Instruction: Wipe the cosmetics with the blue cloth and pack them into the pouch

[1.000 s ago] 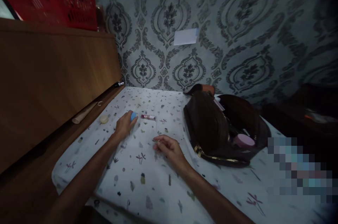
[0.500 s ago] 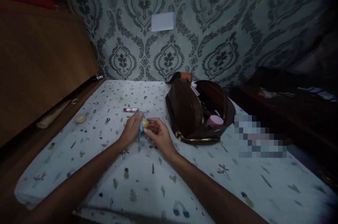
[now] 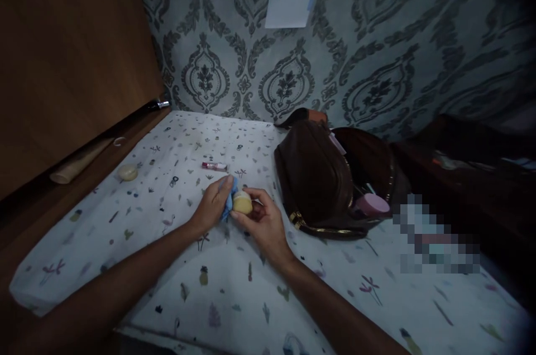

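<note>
Two arms show from the lower edge of the view. The left forearm (image 3: pixel 125 282) and the right forearm (image 3: pixel 335 316) are both slim and uncovered along all the length that can be seen. The left hand (image 3: pixel 211 207) and the right hand (image 3: pixel 263 226) are bare as well, with slender fingers. In the dim light, the nails and finer detail are too dark to tell.

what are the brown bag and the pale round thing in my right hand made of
The brown bag: likely leather or faux leather; smooth, faintly glossy skin, gold metal zip. The pale round thing in the right hand: maybe plastic, smooth and matte; dim light leaves it open.
</note>
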The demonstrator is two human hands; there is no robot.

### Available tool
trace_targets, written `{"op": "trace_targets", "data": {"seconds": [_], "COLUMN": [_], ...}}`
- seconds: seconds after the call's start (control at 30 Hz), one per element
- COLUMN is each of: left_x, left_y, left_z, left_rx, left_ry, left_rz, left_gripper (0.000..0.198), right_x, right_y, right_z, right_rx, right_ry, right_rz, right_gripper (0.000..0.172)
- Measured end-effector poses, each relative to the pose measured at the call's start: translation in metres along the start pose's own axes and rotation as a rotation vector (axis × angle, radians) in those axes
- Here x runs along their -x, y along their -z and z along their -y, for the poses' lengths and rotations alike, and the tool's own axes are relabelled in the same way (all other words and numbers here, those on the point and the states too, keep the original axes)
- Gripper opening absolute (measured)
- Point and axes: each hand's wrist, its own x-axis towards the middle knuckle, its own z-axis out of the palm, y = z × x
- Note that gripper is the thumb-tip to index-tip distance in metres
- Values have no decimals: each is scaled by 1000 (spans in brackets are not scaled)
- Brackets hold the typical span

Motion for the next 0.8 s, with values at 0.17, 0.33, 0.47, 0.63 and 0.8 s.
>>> {"op": "trace_targets", "data": {"seconds": [0.17,0.33,0.47,0.63,0.8], "left_x": [4,8,7,6,5], "left_y": [2,2,5,8,10], "left_z": [-3,-7,-8,-8,-6], "left_rx": [-50,-131,-179,-264,-322], "left_ry": [-49,-100,-83,-146,-317], "left_rz": [41,179,194,215,210], "left_gripper": [49,46,40,45,33], "right_x": [-2,-3,1,4,2], "right_y": [6,7,4,3,2], "right_z": [0,-12,-16,-8,-2], "right_rx": [202,213,127,120,57], "right_ry": [120,137,133,145,19], "right_rz": [-49,-52,29,61,-16], "right_gripper": [41,56,61,49,44]}}
